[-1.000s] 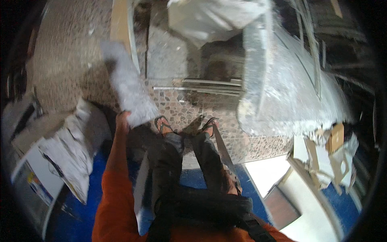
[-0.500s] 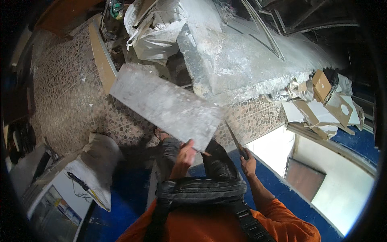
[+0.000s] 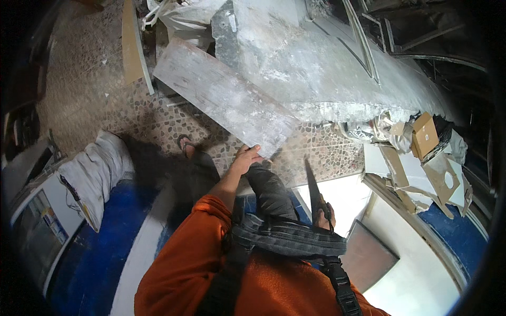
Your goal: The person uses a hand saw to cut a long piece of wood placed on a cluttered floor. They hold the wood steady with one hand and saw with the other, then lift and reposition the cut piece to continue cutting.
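Observation:
A long whitish, dust-smeared board (image 3: 226,97) slants from the upper left down to the middle of the view. My left hand (image 3: 245,159) grips it at its near right corner, with the arm stretched forward. The far end of the board lies close to a grey concrete slab (image 3: 316,68); whether it rests on anything there I cannot tell. My right hand (image 3: 327,217), partly hidden by the black bag strapped to my front, is closed round the handle of a handsaw (image 3: 311,181). The saw's dark blade points away from me, apart from the board.
A pale sack (image 3: 100,168) lies at the left beside a white cabinet. Broken cardboard and board scraps (image 3: 421,158) are heaped at the right. A tan strip of board (image 3: 134,47) stands at the far left on the pebble-patterned floor (image 3: 79,95). Thin rods (image 3: 363,45) lie across the slab.
My left hand has pushed the board farther from me, with the arm more extended. The saw and my right hand have come nearer my body. The whole view has shifted.

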Demonstrator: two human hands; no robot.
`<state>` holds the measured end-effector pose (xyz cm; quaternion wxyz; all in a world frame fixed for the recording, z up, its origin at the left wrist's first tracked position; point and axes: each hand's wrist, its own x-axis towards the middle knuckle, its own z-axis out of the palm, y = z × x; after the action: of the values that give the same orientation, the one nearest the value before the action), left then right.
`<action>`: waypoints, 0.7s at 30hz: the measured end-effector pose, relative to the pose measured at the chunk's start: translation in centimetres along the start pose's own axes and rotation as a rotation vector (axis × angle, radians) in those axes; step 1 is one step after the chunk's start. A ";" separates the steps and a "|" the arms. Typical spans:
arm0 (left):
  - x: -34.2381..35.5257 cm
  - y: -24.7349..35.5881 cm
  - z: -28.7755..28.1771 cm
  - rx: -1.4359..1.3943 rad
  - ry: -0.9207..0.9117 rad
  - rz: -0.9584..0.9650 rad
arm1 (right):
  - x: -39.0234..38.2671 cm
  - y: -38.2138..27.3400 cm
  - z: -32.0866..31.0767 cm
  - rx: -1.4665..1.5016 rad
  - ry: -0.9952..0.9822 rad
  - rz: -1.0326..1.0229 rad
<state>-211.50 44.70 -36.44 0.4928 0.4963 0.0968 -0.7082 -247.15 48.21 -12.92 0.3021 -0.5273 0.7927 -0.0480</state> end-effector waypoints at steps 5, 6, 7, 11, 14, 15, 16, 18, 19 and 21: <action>-1.3 -4.7 -0.5 0.250 0.028 0.025 | -1.5 -6.9 -6.9 0.392 0.117 -0.062; -1.2 -5.2 -0.9 0.299 0.091 0.024 | -1.7 -9.3 -8.3 0.450 0.098 -0.083; -0.8 -5.4 -1.9 0.348 0.159 0.021 | -2.3 -11.1 -9.2 0.476 0.069 -0.116; 0.3 -4.5 -2.3 0.424 0.184 0.015 | -3.8 -13.2 -14.7 0.258 0.044 -0.120; 1.0 -4.2 -2.8 0.655 0.177 -0.036 | -5.2 -14.9 -16.7 0.207 0.012 -0.201; 1.4 -4.4 -3.0 0.644 0.177 -0.031 | -5.9 -16.0 -17.0 0.224 0.014 -0.206; 1.7 -4.7 -4.1 0.635 0.191 -0.029 | -6.3 -20.1 -16.5 0.181 -0.106 -0.168; 2.3 -5.8 -7.5 0.747 0.297 0.033 | -5.2 -23.4 -14.3 0.060 -0.235 -0.187; 3.1 -5.4 -6.4 0.805 0.270 0.047 | -3.7 -22.3 -13.0 0.026 -0.284 -0.268; 3.2 -4.2 -5.0 0.929 0.226 0.046 | -1.6 -21.3 -10.6 0.049 -0.324 -0.420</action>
<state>-211.86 48.04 -42.93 0.2210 0.7399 -0.1879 -0.6069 -235.15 37.62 4.82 0.4210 -0.6736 0.6059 -0.0439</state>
